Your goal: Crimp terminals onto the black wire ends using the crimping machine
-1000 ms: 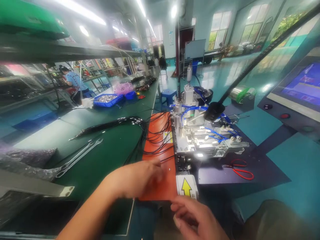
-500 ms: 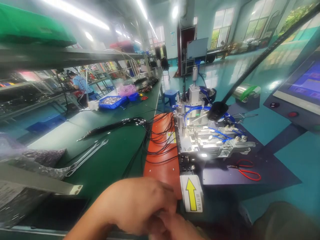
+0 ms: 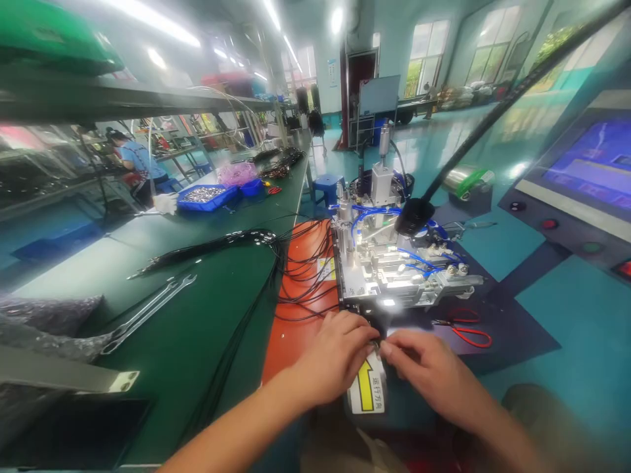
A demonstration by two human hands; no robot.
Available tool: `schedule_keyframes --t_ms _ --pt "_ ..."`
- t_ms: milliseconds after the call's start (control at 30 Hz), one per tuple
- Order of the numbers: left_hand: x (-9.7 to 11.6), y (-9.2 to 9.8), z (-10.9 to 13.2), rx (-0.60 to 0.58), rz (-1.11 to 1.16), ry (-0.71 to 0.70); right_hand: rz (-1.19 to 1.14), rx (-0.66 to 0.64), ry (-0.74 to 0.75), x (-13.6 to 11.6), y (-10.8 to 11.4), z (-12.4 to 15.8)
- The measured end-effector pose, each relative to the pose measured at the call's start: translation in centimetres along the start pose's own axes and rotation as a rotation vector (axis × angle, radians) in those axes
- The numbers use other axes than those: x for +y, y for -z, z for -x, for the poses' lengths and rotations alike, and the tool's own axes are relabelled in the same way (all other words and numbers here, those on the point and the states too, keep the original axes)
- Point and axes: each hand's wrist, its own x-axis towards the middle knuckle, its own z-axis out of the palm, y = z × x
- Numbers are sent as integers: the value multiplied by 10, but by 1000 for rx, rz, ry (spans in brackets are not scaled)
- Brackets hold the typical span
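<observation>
At the near edge of the silvery bench machine (image 3: 389,263), my left hand (image 3: 340,355) is closed in a pinch, its fingertips beside the arrow label (image 3: 365,391). My right hand (image 3: 424,364) pinches just to the right, its fingertips almost meeting the left ones. Whatever lies between the fingers is too small and too covered to make out. Thin black cables (image 3: 300,276) run across the orange plate (image 3: 308,240) left of the machine, and a long bundle (image 3: 211,246) of them lies on the green table (image 3: 217,295).
Red-handled snips (image 3: 470,335) lie to the right of my right hand. Two wrenches (image 3: 150,315) rest on the table at left. A blue tray (image 3: 207,197) of small parts stands further back. A black flexible arm (image 3: 473,144) slants over the machine. A control screen (image 3: 586,161) stands at right. A person (image 3: 138,157) sits far left.
Both hands have moved up and forward, from low in front of the orange plate to the machine's near edge. They were overlapped and are now side by side. The view has shifted slightly right.
</observation>
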Motion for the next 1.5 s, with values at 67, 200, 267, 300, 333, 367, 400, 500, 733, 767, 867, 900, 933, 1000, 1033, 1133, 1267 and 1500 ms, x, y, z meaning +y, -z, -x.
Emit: schedule_keyframes --t_ms 67,200,267,300,333,367,400,500,733,767,867,900,933,1000,1033,1133,1267,1500 --pt "-3 -7 1 65 -18 -23 -26 21 40 -1 -3 4" --pt "-8 -16 3 156 -43 -81 -206 24 45 7 -11 13" --pt "-11 -18 4 192 -27 -83 -363 82 -2 18 -15 15" --pt "-12 -20 4 206 -14 -81 -421 109 -35 23 -17 15" --pt "-13 -21 5 218 -1 -79 -457 136 -69 29 -18 15" --pt "-14 -23 5 230 12 -77 -475 154 -97 34 -19 15" --pt "-15 -24 5 242 23 -73 -483 167 -118 38 -20 15" --pt "-17 -27 6 249 45 -54 -476 187 -142 45 -20 14" --pt "-16 -24 6 219 73 -29 -398 227 -132 40 -17 12" --pt "-15 -23 5 209 79 -13 -387 237 -135 40 -16 12" --pt "-15 -20 5 190 91 36 -349 263 -124 41 -16 12" --pt "-15 -20 4 189 94 44 -332 276 -113 41 -16 12" --pt "-15 -19 4 188 97 48 -311 288 -101 41 -17 13" --pt "-15 -19 4 187 98 51 -260 312 -79 42 -18 14" --pt "-15 -19 4 183 95 53 -234 321 -69 42 -19 15" --pt "-15 -20 4 173 77 61 -173 334 -32 41 -20 16" --pt "-16 -21 4 170 46 59 -128 344 16 38 -19 17" --pt "-15 -22 4 163 18 59 -75 317 32 34 -19 16"
